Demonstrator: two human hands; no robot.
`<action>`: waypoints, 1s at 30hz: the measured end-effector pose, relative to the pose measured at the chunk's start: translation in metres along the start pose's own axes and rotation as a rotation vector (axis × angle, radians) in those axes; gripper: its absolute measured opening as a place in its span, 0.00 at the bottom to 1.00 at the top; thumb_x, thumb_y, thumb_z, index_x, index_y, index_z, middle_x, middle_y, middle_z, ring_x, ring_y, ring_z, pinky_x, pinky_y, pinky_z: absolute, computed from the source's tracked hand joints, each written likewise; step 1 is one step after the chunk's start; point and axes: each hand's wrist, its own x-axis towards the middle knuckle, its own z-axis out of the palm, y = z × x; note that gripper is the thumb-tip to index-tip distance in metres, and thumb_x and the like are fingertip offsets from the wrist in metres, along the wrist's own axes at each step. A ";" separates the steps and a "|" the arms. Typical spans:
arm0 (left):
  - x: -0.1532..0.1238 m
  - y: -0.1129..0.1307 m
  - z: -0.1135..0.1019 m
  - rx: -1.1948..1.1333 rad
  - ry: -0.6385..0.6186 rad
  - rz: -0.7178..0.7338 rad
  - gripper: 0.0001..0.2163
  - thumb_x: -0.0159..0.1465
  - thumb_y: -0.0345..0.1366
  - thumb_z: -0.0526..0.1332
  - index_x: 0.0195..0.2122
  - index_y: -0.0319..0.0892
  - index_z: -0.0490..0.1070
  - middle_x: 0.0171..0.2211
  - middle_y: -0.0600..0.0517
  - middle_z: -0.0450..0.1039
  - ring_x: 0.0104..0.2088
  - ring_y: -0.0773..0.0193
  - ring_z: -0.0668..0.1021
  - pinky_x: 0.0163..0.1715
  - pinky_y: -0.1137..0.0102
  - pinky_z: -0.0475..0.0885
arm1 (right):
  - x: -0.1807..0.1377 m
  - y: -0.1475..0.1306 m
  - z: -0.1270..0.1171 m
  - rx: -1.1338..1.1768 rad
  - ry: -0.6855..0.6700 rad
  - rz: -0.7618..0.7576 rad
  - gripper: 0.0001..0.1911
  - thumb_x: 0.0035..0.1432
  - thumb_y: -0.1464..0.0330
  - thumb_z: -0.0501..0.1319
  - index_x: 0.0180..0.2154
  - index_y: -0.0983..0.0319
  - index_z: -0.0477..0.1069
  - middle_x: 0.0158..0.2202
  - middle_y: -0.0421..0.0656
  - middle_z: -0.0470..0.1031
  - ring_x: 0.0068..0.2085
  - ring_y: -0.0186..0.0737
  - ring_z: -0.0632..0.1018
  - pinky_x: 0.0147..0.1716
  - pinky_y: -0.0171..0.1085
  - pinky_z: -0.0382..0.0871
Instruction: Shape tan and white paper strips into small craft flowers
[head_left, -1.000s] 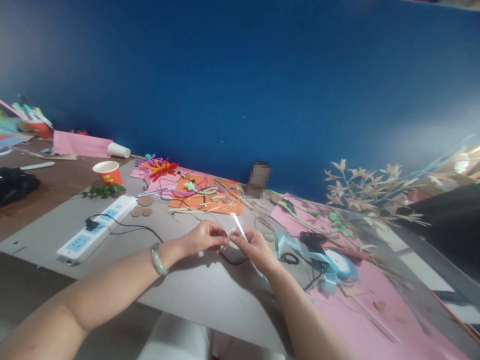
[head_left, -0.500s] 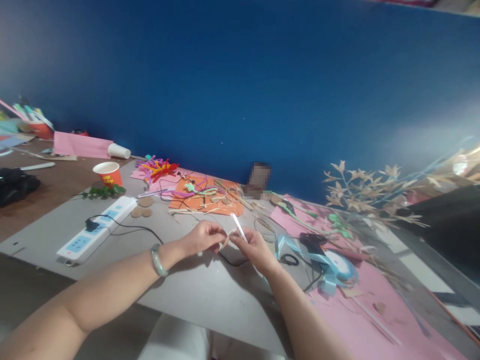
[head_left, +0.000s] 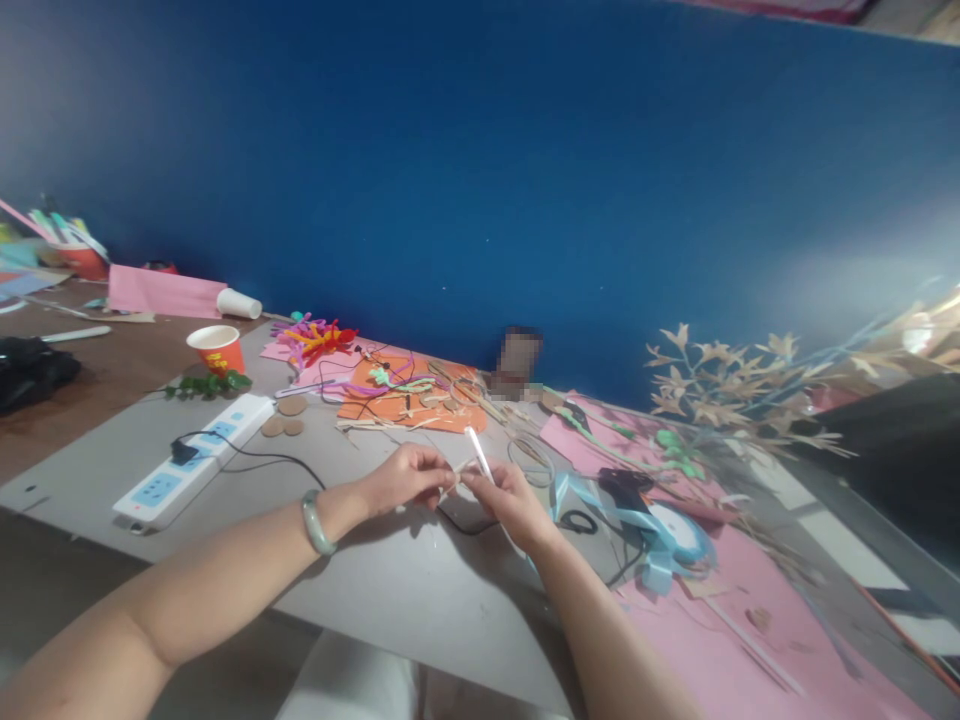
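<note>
My left hand, with a pale bangle at the wrist, is closed in a pinch on one end of a small thin tan strip. Opposite it, my right hand has thumb and fingers closed at the strip's other end. A slim white pen-like stick stands up at a tilt from the right hand's grip. Fingers hide much of the strip, and its exact kind cannot be told. Both hands are just above the grey board, with a black cord passing beneath them.
To the left lie a white power strip, round brown discs and a red paper cup. Craft scraps cover an orange sheet beyond. Blue ribbon, pink paper and dried-looking flowers are at the right.
Almost nothing differs. The fingers and the tan strip between them have shifted very slightly, while both arms keep their places.
</note>
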 end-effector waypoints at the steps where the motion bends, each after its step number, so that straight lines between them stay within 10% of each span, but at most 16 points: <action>1: 0.000 0.000 0.000 0.006 -0.005 0.011 0.15 0.56 0.45 0.62 0.27 0.35 0.73 0.14 0.54 0.66 0.15 0.73 0.67 0.16 0.78 0.57 | 0.000 0.000 0.000 -0.007 0.011 -0.001 0.16 0.52 0.57 0.61 0.25 0.64 0.71 0.14 0.33 0.54 0.18 0.27 0.53 0.17 0.31 0.45; 11: 0.004 -0.007 0.002 -0.086 0.044 -0.010 0.13 0.55 0.44 0.62 0.30 0.37 0.69 0.30 0.47 0.76 0.17 0.74 0.71 0.14 0.78 0.58 | 0.003 0.007 0.001 0.044 0.184 0.003 0.15 0.49 0.57 0.63 0.27 0.63 0.68 0.14 0.30 0.50 0.17 0.27 0.51 0.16 0.31 0.43; 30: 0.004 -0.011 0.004 -0.019 0.101 0.071 0.16 0.56 0.46 0.62 0.27 0.36 0.72 0.16 0.54 0.67 0.16 0.72 0.68 0.18 0.76 0.61 | 0.004 0.012 0.015 -0.136 0.123 -0.045 0.21 0.57 0.50 0.55 0.29 0.62 0.66 0.23 0.37 0.65 0.26 0.34 0.65 0.25 0.33 0.58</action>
